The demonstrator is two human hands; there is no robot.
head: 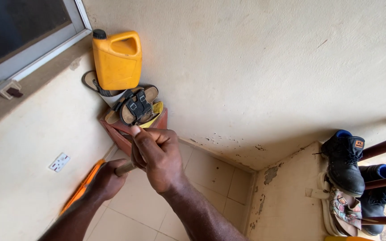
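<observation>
Both hands on one wooden handle (125,168): right hand (157,156) on top, fingers clamped round it; left hand (108,178) lower, fingers wrapped too. Handle slants down-left over the tiled floor (211,172), by an orange strip (83,185) along the wall. Ahead: yellow jerrycan (117,59), sandals (136,107) on red crate (121,134).

Yellow rectangular plastic jerrycan (117,59) with black screw cap, upright in the wall corner; small orange square labels (358,143) on black boots.
</observation>
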